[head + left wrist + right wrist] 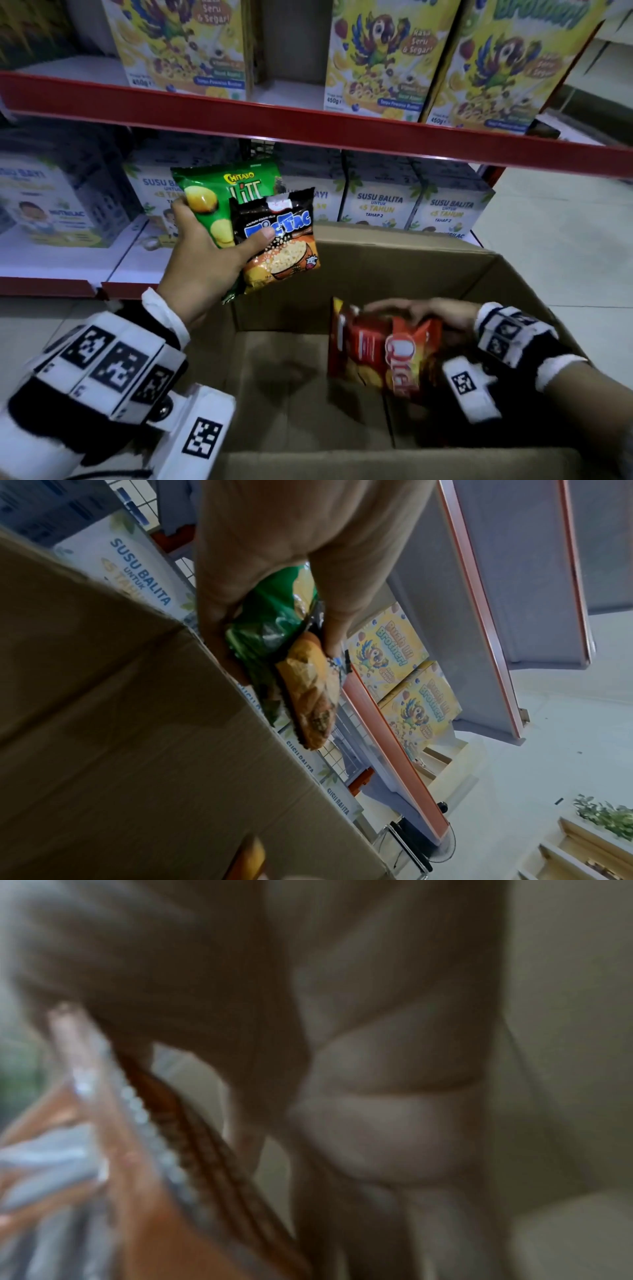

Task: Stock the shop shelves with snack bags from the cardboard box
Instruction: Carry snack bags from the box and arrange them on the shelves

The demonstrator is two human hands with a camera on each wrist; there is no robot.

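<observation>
My left hand (219,236) holds two snack bags fanned together above the box's far left corner: a green Chitato Lite bag (222,185) behind and a black-and-orange Tic Tac bag (281,243) in front, thumb pressed on the front one. In the left wrist view the same green bag (270,626) and orange bag (308,693) sit pinched between thumb and fingers. Inside the open cardboard box (394,263), my right hand (418,311) grips the top of a red-orange Qtela bag (380,349). The right wrist view is blurred; a crimped red bag edge (192,1137) shows beside the fingers.
A lower shelf (68,267) behind the box holds white "Susu Balita" milk cartons (376,205). The red-edged upper shelf (308,120) carries yellow parrot cereal boxes (376,58). Pale tiled floor (565,222) lies to the right of the box.
</observation>
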